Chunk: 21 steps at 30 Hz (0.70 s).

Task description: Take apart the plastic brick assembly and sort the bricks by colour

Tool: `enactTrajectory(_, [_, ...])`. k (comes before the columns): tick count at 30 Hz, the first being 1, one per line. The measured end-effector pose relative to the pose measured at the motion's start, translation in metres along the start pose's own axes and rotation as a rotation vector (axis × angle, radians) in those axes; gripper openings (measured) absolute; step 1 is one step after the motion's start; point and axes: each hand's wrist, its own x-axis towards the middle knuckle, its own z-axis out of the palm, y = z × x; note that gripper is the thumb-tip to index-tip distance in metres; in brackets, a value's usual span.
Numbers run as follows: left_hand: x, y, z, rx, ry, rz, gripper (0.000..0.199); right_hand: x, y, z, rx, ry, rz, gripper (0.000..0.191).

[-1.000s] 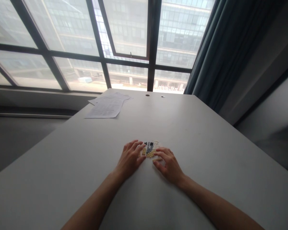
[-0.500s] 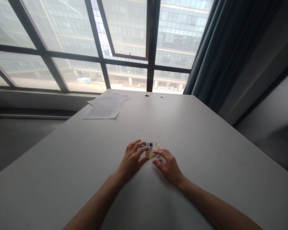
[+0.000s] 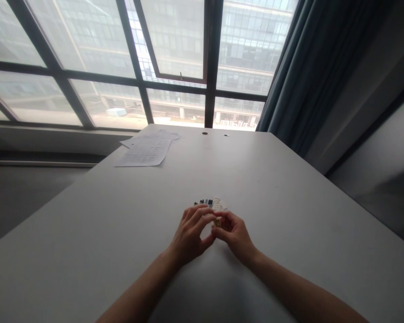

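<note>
Left hand [image 3: 191, 232]: thumb and forefinger curved in a loop, tips at the small yellow block; I cannot tell whether they grip it.
Right hand [image 3: 236, 232]: thumb and forefinger drawn narrow, holding the block.
Small yellow block [image 3: 217, 223]: between the right fingertips, just beside the left ones.
White pieces [image 3: 218, 203]: just beyond where the fingertips meet, on the white table [image 3: 121, 224].
Dark pieces [image 3: 202, 202]: just past the left fingers.
Printed sheets [image 3: 143, 150]: well beyond the left fingers, leftward.
Window [image 3: 178, 40]: farthest from the fingers, past the table.
</note>
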Motion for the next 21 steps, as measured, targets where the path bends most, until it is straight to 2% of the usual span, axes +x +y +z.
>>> enactTrajectory(4, [0.000, 0.001, -0.001, -0.001, -0.012, -0.030, 0.026, -0.004, -0.001, 0.001, -0.121, 0.064, -0.064, 0.039])
enactTrajectory(8, [0.001, -0.001, -0.002, 0.020, -0.008, -0.043, 0.025, -0.007, -0.002, 0.002, -0.176, 0.121, -0.096, 0.029])
enactTrajectory(10, [0.003, 0.000, -0.004, 0.019, -0.006, -0.032, 0.024, -0.007, -0.003, 0.003, -0.132, 0.074, -0.066, 0.024])
enactTrajectory(13, [0.004, 0.000, -0.008, 0.008, -0.027, -0.022, 0.022, -0.006, -0.006, 0.003, -0.102, -0.075, -0.014, 0.017])
enactTrajectory(16, [-0.002, -0.004, -0.018, 0.027, -0.109, -0.048, 0.021, -0.005, -0.010, -0.001, -0.290, -0.122, -0.049, 0.018])
enactTrajectory(19, [-0.017, -0.012, -0.028, 0.090, -0.239, -0.099, 0.022, -0.002, -0.015, -0.012, -0.550, -0.030, -0.111, 0.017])
enactTrajectory(21, [-0.026, -0.016, -0.031, 0.122, -0.310, -0.125, 0.022, 0.001, -0.017, -0.019, -0.699, -0.014, -0.153, 0.017])
